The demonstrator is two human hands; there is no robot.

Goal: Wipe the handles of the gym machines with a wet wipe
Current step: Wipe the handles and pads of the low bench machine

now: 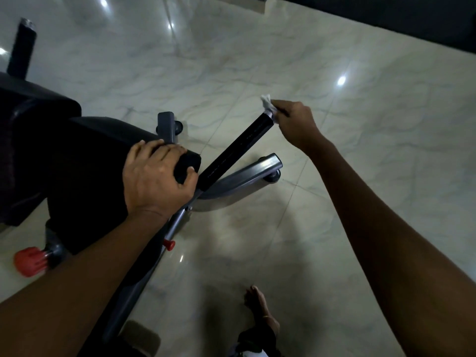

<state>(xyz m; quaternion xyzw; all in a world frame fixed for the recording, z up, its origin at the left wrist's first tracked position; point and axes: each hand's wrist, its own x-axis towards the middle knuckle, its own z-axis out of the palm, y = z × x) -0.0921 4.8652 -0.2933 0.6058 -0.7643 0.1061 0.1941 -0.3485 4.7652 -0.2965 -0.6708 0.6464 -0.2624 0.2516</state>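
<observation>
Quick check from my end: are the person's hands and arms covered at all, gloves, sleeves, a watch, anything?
Nothing worn. The left hand and right hand are both bare, with no gloves and no rings that I can make out. Both forearms are uncovered as far as the frame shows, with no sleeve, watch or wristband at either wrist.

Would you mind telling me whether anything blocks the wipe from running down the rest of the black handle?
Nothing visible does. The right hand holds the wipe at the handle's far tip, and the grip below is bare. The left hand rests on the seat pad, beside the handle's base.
</observation>
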